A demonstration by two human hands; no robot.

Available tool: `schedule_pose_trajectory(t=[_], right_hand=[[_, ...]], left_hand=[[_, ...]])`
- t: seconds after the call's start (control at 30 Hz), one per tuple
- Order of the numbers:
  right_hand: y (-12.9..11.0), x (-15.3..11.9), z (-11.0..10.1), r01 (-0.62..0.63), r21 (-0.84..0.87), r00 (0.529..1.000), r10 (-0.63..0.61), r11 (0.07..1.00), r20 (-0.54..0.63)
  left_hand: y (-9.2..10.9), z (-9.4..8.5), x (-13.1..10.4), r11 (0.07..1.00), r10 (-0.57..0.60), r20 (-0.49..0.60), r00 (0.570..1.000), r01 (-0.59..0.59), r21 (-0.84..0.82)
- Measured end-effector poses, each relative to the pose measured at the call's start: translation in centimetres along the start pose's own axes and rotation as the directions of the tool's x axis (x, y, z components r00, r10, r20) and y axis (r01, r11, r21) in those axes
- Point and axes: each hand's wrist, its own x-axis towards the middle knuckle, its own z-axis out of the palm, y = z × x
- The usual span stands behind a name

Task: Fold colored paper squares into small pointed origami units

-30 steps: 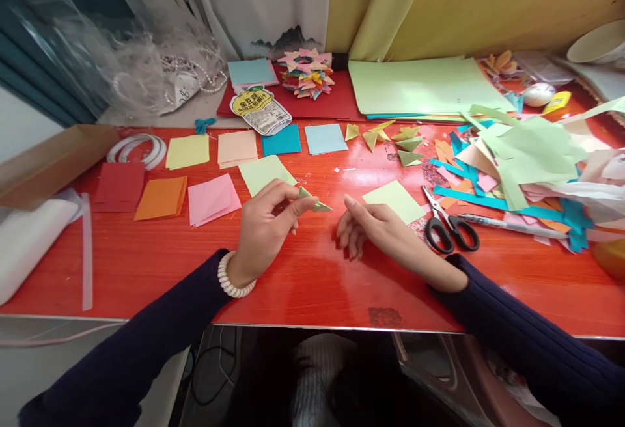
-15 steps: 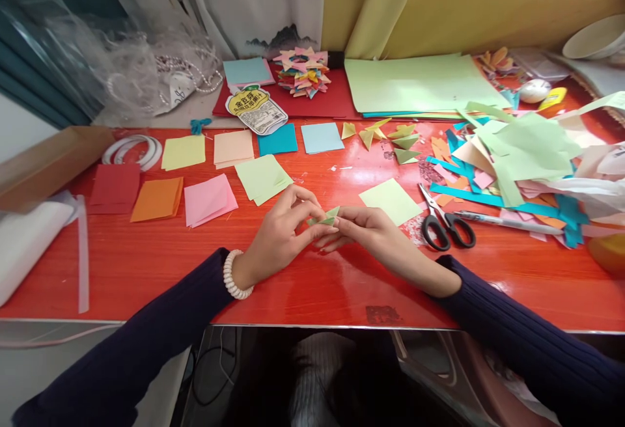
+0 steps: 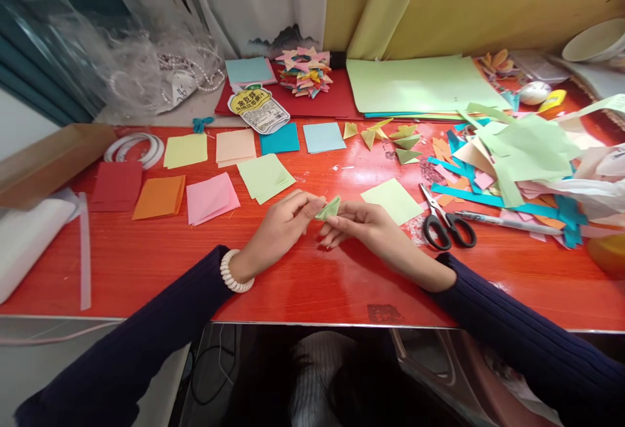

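Observation:
A small folded piece of light green paper (image 3: 330, 208) is pinched between both hands above the red table. My left hand (image 3: 279, 225) is closed on its left end with thumb and forefinger, and a pale coiled band circles that wrist. At the other end, my right hand (image 3: 368, 226) grips the paper between thumb and fingers. A flat light green square (image 3: 393, 200) lies just beyond my right hand. Past my left hand rests a stack of light green squares (image 3: 265, 178). Several small folded pieces, yellow and green (image 3: 407, 142), sit farther back.
Black-handled scissors (image 3: 443, 222) and a pen (image 3: 508, 220) lie right of my right hand, before a heap of paper scraps (image 3: 527, 147). Left are pink (image 3: 213, 199), orange (image 3: 159, 198) and red (image 3: 117, 186) paper stacks. A layered paper ornament (image 3: 306, 72) stands at the back.
The folded green paper has been tilted up and shows a broader face. My left fingers have shifted from spread over it to a closer pinch on its left end.

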Motion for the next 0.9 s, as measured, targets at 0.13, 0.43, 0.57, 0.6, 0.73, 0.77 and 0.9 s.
schedule_pose_trajectory(t=[0.13, 0.43, 0.57, 0.6, 0.73, 0.77, 0.9], right_hand=[[-0.1, 0.1, -0.4, 0.027, 0.093, 1.000, -0.025, 0.995, -0.017], [-0.1, -0.1, -0.3, 0.105, 0.058, 0.994, -0.103, 0.993, -0.027], [-0.1, -0.1, -0.5, 0.117, -0.045, 0.992, -0.119, 0.992, -0.036], [-0.1, 0.0, -0.5, 0.117, -0.080, 0.991, -0.121, 0.990, -0.055], [0.1, 0.1, -0.8, 0.129, -0.208, 0.979, -0.158, 0.970, -0.126], [0.2, 0.1, -0.9, 0.136, -0.228, 0.977, -0.169, 0.964, -0.128], [0.4, -0.1, -0.8, 0.172, -0.304, 0.972, -0.212, 0.937, -0.103]], left_hand=[[0.1, -0.2, -0.2, 0.984, 0.144, -0.072, 0.987, -0.135, 0.113], [-0.3, -0.2, -0.3, 0.895, 0.374, -0.029, 0.927, -0.353, 0.274], [0.1, -0.4, -0.2, 0.900, 0.337, -0.101, 0.936, -0.289, 0.325], [0.2, -0.5, -0.1, 0.903, 0.320, -0.159, 0.934, -0.250, 0.349], [-0.4, -0.9, 0.4, 0.837, 0.329, -0.264, 0.907, -0.150, 0.526], [-0.7, -1.0, 0.6, 0.795, 0.344, -0.233, 0.910, -0.150, 0.588], [-1.7, -1.1, 1.1, 0.679, 0.335, -0.096, 0.937, -0.169, 0.714]])
